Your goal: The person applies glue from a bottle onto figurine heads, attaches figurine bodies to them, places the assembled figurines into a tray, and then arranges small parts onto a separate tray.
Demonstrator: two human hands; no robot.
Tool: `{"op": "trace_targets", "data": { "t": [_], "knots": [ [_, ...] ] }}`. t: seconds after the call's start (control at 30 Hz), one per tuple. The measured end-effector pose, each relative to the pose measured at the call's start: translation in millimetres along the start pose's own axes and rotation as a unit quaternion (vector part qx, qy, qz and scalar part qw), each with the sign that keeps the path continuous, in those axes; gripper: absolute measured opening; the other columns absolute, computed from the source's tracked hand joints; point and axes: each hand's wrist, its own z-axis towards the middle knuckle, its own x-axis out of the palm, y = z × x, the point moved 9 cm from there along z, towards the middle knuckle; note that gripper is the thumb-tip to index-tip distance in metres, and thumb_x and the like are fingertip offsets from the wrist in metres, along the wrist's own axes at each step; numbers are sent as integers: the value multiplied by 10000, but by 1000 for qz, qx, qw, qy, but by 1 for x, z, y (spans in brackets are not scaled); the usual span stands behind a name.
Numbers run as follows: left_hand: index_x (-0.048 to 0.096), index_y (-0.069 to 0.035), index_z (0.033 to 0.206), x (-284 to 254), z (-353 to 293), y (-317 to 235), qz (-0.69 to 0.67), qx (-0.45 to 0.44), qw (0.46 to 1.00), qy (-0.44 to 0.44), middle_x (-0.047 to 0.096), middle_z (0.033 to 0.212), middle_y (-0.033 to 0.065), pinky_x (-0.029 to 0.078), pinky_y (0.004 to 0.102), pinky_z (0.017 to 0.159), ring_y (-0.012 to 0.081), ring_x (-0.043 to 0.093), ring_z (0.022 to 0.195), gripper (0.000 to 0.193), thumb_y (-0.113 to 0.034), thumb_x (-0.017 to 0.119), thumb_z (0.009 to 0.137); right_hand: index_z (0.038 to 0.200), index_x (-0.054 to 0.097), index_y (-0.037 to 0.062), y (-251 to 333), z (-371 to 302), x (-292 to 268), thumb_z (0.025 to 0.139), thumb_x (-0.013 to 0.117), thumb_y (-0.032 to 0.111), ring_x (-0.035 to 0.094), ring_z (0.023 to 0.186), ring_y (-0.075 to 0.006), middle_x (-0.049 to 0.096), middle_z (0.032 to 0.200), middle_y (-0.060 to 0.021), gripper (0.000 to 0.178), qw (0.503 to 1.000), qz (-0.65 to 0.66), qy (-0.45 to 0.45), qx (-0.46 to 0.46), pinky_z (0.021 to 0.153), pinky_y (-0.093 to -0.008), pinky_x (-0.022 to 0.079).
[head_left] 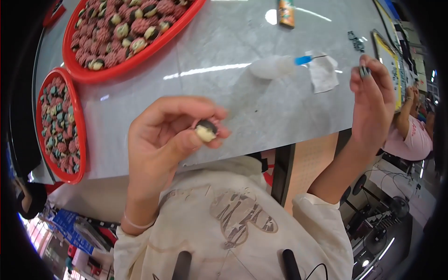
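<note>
My left hand (163, 135) pinches a small figurine piece (206, 130) between thumb and fingers, above the grey table (186, 84). The piece is cream and black in front, with a pink ruffled part behind. Raised at the right, my right hand (373, 100) pinches a tiny dark grey-green piece (364, 71) at its fingertips. More dark green small pieces (356, 41) lie in a cluster beyond that hand. Between the hands, farther back, a translucent white squeeze bottle (273, 67) with a blue tip (303, 60) lies on its side. Its thin nozzle reaches over a white tissue (324, 77).
A large red basin (135, 63) of pink, cream and black pieces stands at the far left. Nearer, a smaller red basin (81, 135) holds pink pieces with blue-green parts. An orange-and-green tube (286, 14) lies at the back. Another person's pink sleeve (413, 137) shows at the right.
</note>
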Motion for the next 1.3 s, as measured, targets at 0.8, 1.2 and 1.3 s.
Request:
{"op": "trace_targets", "data": {
  "t": [0.8, 1.2, 1.3],
  "knots": [
    [541, 31, 891, -6, -5, 6, 30, 4, 999, -11, 545, 814, 105, 471, 215, 610, 162, 564, 741, 326, -199, 664, 695, 782, 555, -48, 29, -65, 153, 566, 683, -62, 574, 632, -212, 565, 754, -181, 251, 934, -153, 234, -223, 534, -232, 459],
    [558, 51, 909, 0, -8, 1, 12, 1, 1000, -4, 555, 850, 133, 467, 228, 621, 162, 561, 731, 239, -47, 641, 707, 755, 581, -15, 28, -71, 162, 615, 694, 59, 546, 657, -197, 558, 776, -167, 194, 924, -208, 203, -247, 540, -236, 426],
    [541, 60, 943, -1, -8, -4, -26, 14, 999, 14, 549, 908, 148, 457, 237, 641, 168, 551, 759, 247, -2, 615, 716, 832, 588, -5, 31, -80, 169, 689, 662, 157, 507, 792, -228, 518, 898, -172, 228, 901, -245, 229, -277, 601, -261, 393]
  ]
}}
